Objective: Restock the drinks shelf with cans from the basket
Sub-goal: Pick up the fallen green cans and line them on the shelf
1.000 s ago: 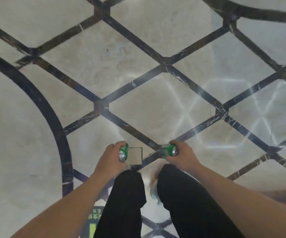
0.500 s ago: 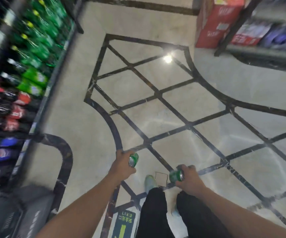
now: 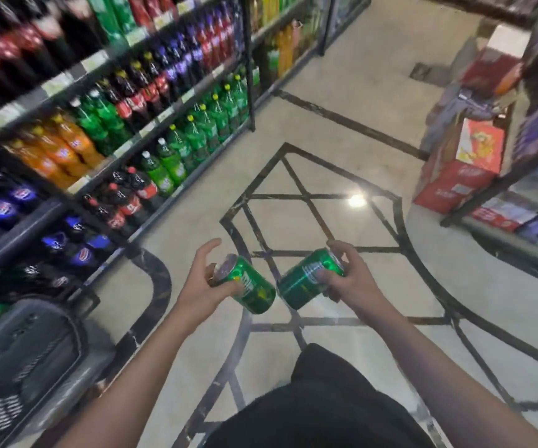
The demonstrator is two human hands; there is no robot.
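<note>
Two green cans are held out over the floor, one in each grip. The left hand is curled under and around the left can, whose top end is turned toward the palm; the thumb is raised clear of it, so this grip is partly open though the can is held. The right hand is wrapped round the right can, with fingertips laid across its side. Both cans are tilted, their free ends close together but apart.

At the lower left a dark basket stands on the floor; its contents cannot be made out through the blur, apart from a patch of green at its far rim.

Beyond it, along the left, the drinks shelf is filled with bottles in green, orange, red-labelled dark and blue-labelled rows; they are too many and too blurred to be counted.

Across the aisle, at the right, red cartons are stacked beside another shelf unit.
</note>
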